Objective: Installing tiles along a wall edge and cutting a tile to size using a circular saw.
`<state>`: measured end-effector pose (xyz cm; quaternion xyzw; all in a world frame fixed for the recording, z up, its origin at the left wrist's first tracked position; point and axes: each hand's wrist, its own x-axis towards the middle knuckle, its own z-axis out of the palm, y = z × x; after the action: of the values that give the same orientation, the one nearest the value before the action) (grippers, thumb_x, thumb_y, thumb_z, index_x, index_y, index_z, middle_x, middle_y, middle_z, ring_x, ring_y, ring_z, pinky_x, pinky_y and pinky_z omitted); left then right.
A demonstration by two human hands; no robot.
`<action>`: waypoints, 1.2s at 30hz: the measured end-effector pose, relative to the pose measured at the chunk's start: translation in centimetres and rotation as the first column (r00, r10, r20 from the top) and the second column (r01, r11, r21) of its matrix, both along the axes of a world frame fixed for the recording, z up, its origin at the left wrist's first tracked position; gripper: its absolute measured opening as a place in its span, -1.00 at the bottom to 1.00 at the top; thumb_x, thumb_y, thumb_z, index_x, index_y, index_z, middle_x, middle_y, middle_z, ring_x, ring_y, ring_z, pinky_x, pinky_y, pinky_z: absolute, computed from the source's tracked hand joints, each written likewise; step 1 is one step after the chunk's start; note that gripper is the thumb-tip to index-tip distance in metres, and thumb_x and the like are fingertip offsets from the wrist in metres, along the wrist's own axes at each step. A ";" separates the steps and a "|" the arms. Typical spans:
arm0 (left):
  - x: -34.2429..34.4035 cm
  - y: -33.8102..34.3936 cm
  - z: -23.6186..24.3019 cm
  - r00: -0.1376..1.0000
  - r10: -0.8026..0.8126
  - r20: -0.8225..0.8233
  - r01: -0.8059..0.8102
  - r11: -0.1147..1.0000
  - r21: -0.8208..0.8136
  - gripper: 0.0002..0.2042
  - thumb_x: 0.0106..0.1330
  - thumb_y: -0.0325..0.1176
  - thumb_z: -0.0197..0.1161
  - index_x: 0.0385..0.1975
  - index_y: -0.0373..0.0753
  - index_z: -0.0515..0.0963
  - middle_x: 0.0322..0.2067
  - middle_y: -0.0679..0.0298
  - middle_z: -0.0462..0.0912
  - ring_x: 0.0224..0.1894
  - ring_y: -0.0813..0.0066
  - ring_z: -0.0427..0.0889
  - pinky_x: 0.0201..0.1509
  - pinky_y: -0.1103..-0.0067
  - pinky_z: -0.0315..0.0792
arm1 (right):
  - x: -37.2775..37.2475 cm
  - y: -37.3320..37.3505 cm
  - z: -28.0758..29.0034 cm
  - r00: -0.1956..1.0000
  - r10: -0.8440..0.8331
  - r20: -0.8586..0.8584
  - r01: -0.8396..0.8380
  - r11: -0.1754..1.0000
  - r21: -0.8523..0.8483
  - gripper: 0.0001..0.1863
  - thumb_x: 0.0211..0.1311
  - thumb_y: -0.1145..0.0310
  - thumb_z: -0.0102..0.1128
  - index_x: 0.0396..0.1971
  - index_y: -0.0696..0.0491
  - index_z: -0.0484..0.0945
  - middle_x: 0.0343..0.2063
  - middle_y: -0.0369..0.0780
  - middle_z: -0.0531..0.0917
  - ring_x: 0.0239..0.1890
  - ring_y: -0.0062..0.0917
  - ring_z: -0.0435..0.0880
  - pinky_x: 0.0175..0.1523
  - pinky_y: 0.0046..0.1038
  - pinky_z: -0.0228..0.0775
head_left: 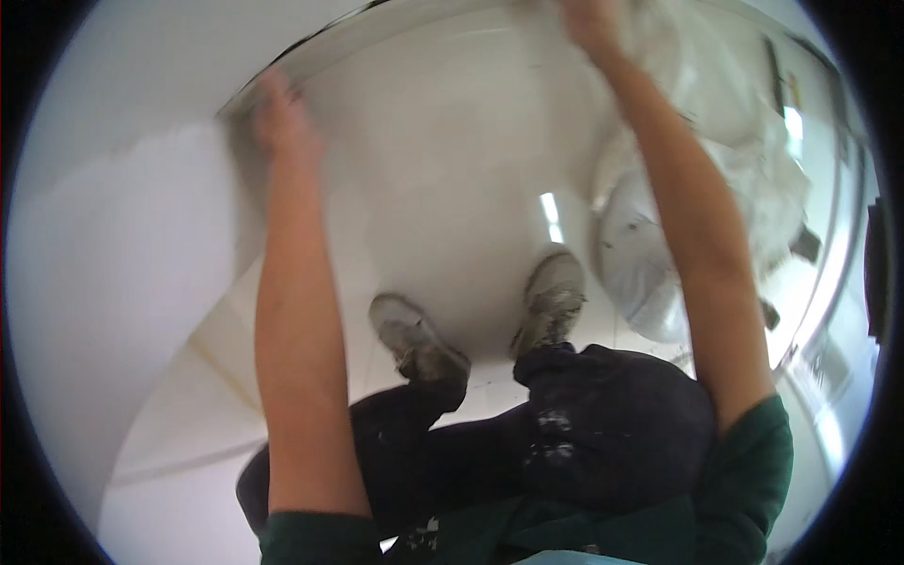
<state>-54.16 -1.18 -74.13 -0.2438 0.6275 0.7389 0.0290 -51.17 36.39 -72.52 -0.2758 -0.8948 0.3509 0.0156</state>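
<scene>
My left hand [288, 124] reaches forward at the far left, beside the corner of a white wall [132, 217] and close to a thin dark line along the base of the far wall. Motion smears its fingers, and I cannot make out anything in them. My right hand [593, 26] stretches to the top edge of the view, where its fingers are blurred and partly cut off. Just right of it lies crumpled, whitish plastic sheeting [767, 188]. Whether the right hand touches that plastic or holds anything is hidden.
A pale, glossy floor [452, 132] reflects a bright light between my arms. My dusty shoes [554, 294] stand on it, below dark trousers [612, 414] with white spots. A rounded, see-through white bag [640, 259] sits under my right forearm. Small dark pieces [805, 245] lie at the right.
</scene>
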 end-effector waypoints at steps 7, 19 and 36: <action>0.3 1.9 1.7 0.997 0.054 0.053 -0.053 0.999 -0.008 -0.20 0.40 -0.01 0.17 0.34 -0.57 0.00 0.39 -0.05 0.08 0.38 0.09 0.21 0.46 0.39 0.19 | 0.2 0.4 -1.7 0.955 -0.186 -0.231 0.170 0.981 -0.090 -0.39 -0.01 -0.15 0.39 -0.28 0.17 0.70 -0.35 -0.07 0.74 -0.26 -0.27 0.72 -0.08 -0.34 0.50; 0.4 3.3 2.4 1.000 0.002 -0.002 -0.002 1.000 -0.012 -0.14 0.42 0.00 0.12 0.35 -0.61 -0.14 0.41 -0.10 -0.03 0.44 0.04 0.07 0.51 0.38 0.13 | 0.4 1.6 0.7 0.953 -0.258 -0.159 0.226 0.954 -0.197 -0.39 -0.08 -0.10 0.48 -0.20 0.14 0.71 -0.31 -0.13 0.75 -0.27 -0.36 0.73 -0.08 -0.38 0.52; 1.0 2.0 1.8 0.975 0.222 0.023 -0.222 0.975 0.003 0.01 0.27 -0.05 0.35 0.31 -0.66 -0.24 0.31 -0.09 0.11 0.31 0.14 0.29 0.43 0.38 0.26 | 1.1 0.7 1.5 0.982 -0.065 -0.176 -0.040 0.843 -0.536 -0.71 0.30 0.33 0.20 -0.12 0.22 0.50 -0.29 -0.28 0.62 -0.24 -0.55 0.57 -0.10 -0.46 0.47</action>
<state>-53.19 0.82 -72.33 -0.3207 0.5937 0.7366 -0.0458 -50.09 37.14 -71.06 -0.2409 -0.7532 0.6116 0.0239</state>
